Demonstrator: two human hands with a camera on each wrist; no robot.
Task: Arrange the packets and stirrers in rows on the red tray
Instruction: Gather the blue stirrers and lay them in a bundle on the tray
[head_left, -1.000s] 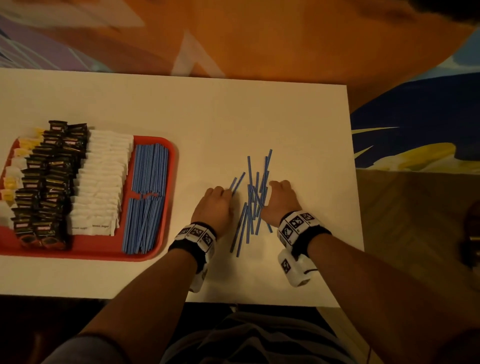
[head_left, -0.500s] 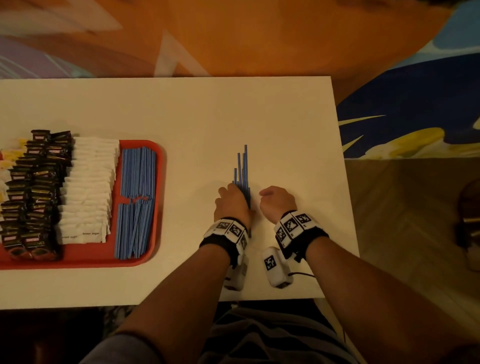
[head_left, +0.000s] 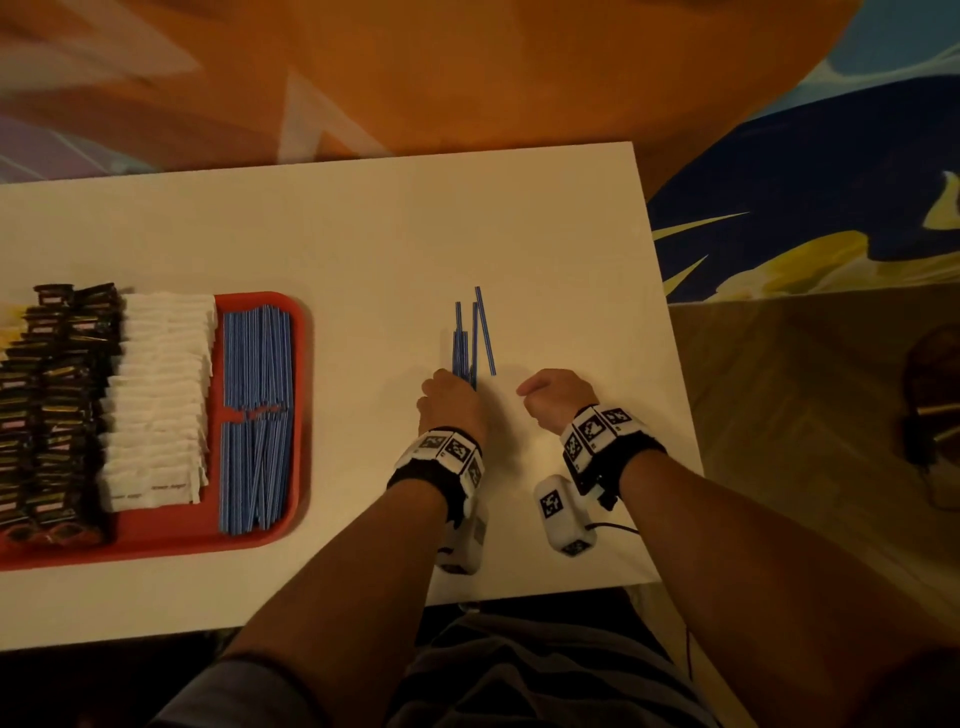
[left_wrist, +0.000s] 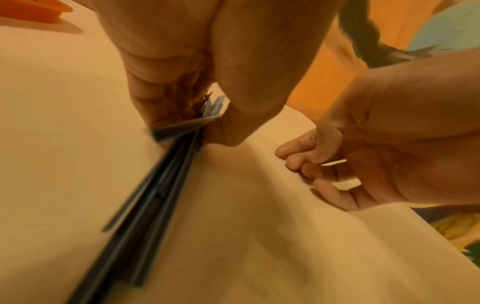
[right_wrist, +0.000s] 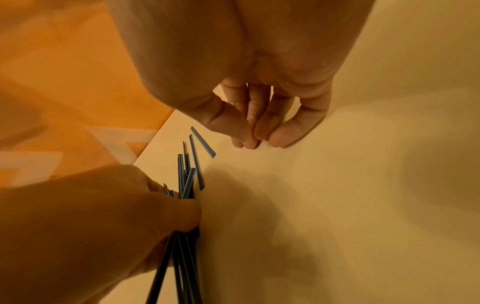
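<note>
Left hand (head_left: 451, 402) clenched round a bundle of thin blue plastic stirrers (head_left: 464, 348), knuckles up, low over the white tabletop (head_left: 363, 234); the stirrers fan out past the fist toward the far edge. In the left wrist view, flat strip ends poke out between the thumb and curled fingers (left_wrist: 158, 98).

One loose blue stirrer (head_left: 485, 332) lies flat on the table just right of the bundle, slightly angled.

Right hand (head_left: 555, 395) is near, right of the bundle, holding nothing; its fingers (right_wrist: 259, 115) hang loosely curled, tips close to the tabletop.

Red plastic tray (head_left: 296, 332), rounded corners, sits well to the left. On it: a flat row of blue stirrers (head_left: 254, 415), overlapping white paper packets (head_left: 161, 400), and glossy black packets (head_left: 57, 405).
</note>
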